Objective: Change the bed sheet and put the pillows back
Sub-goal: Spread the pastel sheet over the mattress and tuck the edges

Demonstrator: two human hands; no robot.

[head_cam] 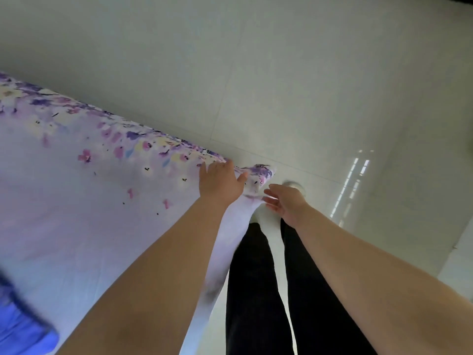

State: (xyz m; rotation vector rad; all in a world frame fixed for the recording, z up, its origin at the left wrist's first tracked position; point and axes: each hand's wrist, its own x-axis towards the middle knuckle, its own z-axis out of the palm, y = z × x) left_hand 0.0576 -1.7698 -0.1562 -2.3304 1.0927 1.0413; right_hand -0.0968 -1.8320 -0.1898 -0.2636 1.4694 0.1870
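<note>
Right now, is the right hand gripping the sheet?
No: the right hand is open beside the sheet corner, fingers spread, holding nothing.

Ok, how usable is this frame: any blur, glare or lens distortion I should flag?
Head view: soft motion blur throughout, worst on the blue fabric at lower left; wide-angle stretch makes both forearms balloon toward the bottom edge; window glare streaks the glossy floor at right; lighting is flat, with little shadow. The left hand on the floral sheet corner and the right hand beside it remain readable.
</note>
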